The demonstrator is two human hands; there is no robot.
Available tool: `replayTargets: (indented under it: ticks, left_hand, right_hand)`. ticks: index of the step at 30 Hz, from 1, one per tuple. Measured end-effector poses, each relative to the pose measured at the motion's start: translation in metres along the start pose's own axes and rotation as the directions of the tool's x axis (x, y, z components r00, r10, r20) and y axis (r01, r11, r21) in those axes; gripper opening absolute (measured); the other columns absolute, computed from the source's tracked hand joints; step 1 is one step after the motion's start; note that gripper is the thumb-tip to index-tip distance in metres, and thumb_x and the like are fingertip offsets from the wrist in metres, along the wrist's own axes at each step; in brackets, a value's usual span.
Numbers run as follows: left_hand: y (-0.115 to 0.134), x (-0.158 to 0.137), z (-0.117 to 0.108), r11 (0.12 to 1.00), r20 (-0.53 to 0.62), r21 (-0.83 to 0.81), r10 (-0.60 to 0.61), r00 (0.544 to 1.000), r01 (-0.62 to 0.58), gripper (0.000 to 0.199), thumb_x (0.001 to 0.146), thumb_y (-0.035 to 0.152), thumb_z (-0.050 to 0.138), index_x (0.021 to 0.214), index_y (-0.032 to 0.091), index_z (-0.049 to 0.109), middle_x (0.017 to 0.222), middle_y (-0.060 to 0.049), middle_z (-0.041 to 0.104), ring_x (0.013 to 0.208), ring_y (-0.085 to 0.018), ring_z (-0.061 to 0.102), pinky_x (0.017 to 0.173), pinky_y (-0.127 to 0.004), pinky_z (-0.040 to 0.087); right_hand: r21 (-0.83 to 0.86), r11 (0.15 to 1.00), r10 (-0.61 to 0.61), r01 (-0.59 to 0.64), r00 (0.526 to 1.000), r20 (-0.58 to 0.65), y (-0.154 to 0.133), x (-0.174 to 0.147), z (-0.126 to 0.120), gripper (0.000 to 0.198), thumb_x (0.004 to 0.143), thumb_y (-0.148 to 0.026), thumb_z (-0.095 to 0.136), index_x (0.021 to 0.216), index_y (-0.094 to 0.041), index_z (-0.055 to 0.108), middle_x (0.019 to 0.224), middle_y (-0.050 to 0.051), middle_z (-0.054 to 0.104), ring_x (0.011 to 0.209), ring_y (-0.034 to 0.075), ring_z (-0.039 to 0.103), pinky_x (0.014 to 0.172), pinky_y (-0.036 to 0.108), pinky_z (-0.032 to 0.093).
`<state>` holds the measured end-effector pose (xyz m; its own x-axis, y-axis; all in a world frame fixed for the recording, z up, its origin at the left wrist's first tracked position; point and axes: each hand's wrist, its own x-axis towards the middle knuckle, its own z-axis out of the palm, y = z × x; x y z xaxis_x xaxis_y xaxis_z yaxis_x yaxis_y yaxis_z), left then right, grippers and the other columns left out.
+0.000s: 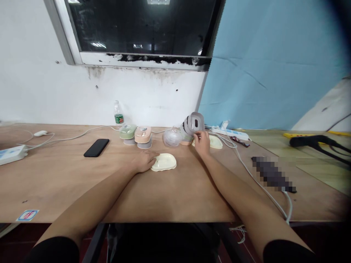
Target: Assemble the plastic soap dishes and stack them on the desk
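My left hand [143, 162] rests on the table with its fingers closed on the left edge of a shallow cream plastic tray [166, 162]. Further back, my right hand [202, 142] has its fingertips on the lower edge of a grey plastic cover [196, 122] with a dark slot. That cover tops a leaning stack of similar pieces, with a peach piece [185, 142] at its base. Clear plastic wrapping [172, 138] lies left of the stack. A second cream tray [216, 142] sits behind my right hand, partly hidden by it.
Green [127, 131] and peach [143, 134] lidded boxes on grey bases stand back left, near a bottle [118, 114]. A phone [96, 147] lies left. White cables run to power strips [233, 133] at both sides. A pixelated dark object [272, 173] lies right.
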<state>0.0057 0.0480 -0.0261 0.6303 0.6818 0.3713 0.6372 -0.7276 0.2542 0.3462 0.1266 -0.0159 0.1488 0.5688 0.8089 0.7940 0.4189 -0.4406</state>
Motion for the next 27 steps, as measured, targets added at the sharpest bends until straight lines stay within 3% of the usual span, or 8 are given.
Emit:
replayTargets:
  ticks: [6,12,17,20,23,25,27]
  left_hand:
    - [0.0,0.0,-0.001,1.0,0.014,0.021,-0.008,1.0,0.007,0.04,0.093,0.029,0.041,0.126,0.017,0.06,0.127,-0.01,0.064,0.114,-0.026,0.06,0.099,-0.044,0.046]
    - [-0.001,-0.001,0.003,0.999,-0.012,-0.03,-0.038,0.999,0.038,0.043,0.095,0.039,0.043,0.132,0.019,0.052,0.124,-0.01,0.064,0.113,-0.027,0.06,0.097,-0.044,0.046]
    - [0.004,0.0,0.0,0.974,-0.271,-0.202,-0.159,0.949,0.105,0.067,0.094,0.049,0.045,0.15,0.02,0.023,0.135,-0.013,0.053,0.105,-0.023,0.062,0.095,-0.04,0.047]
    - [0.011,-0.002,-0.011,0.979,-0.396,-0.191,-0.147,0.906,0.075,0.064,0.094,0.049,0.044,0.148,0.02,0.027,0.137,-0.013,0.052,0.1,-0.022,0.061,0.092,-0.038,0.047]
    - [0.018,-0.004,-0.026,0.98,-0.406,-0.109,-0.198,0.892,0.168,0.051,0.093,0.05,0.043,0.132,0.017,0.05,0.109,-0.01,0.067,0.088,-0.022,0.062,0.08,-0.034,0.048]
    - [0.022,-0.004,-0.033,0.967,-0.343,-0.029,-0.246,0.906,0.251,0.044,0.094,0.051,0.04,0.107,0.016,0.064,0.083,-0.007,0.068,0.075,-0.02,0.061,0.07,-0.031,0.046]
    - [0.024,-0.003,-0.037,0.951,-0.251,0.084,-0.27,0.929,0.299,0.048,0.094,0.052,0.036,0.082,0.017,0.067,0.071,-0.006,0.066,0.069,-0.02,0.061,0.066,-0.031,0.043]
  right_hand:
    - [0.008,1.0,0.02,-0.02,1.0,0.0,0.001,0.002,0.002,0.022,0.082,-0.035,0.057,0.095,-0.017,0.056,0.101,0.011,0.053,0.082,0.021,0.054,0.083,0.041,0.049]
    - [0.081,0.997,0.019,-0.008,0.991,-0.135,-0.02,-0.007,-0.006,0.037,0.084,-0.045,0.054,0.107,-0.017,0.049,0.099,0.01,0.053,0.083,0.022,0.055,0.083,0.042,0.049]
    - [0.306,0.951,-0.057,0.048,0.998,0.02,-0.06,-0.037,-0.004,0.046,0.085,-0.053,0.051,0.115,-0.019,0.044,0.095,0.008,0.055,0.076,0.02,0.056,0.068,0.034,0.049]
    - [0.461,0.887,-0.131,0.035,0.975,0.177,-0.089,-0.05,-0.002,0.041,0.089,-0.054,0.045,0.111,-0.019,0.047,0.087,0.005,0.057,0.071,0.019,0.055,0.062,0.031,0.046]
    - [0.443,0.897,-0.165,0.005,0.932,0.323,-0.107,-0.053,-0.003,0.036,0.091,-0.054,0.043,0.093,-0.02,0.053,0.077,0.003,0.056,0.068,0.017,0.052,0.06,0.028,0.041]
    - [0.368,0.93,-0.173,0.022,0.907,0.384,-0.108,-0.05,-0.005,0.038,0.091,-0.054,0.043,0.077,-0.02,0.05,0.067,0.0,0.051,0.063,0.015,0.047,0.057,0.027,0.036]
    - [0.289,0.955,-0.19,0.061,0.877,0.442,-0.102,-0.045,-0.006,0.043,0.091,-0.054,0.042,0.065,-0.02,0.043,0.059,-0.001,0.045,0.058,0.013,0.043,0.055,0.026,0.03]
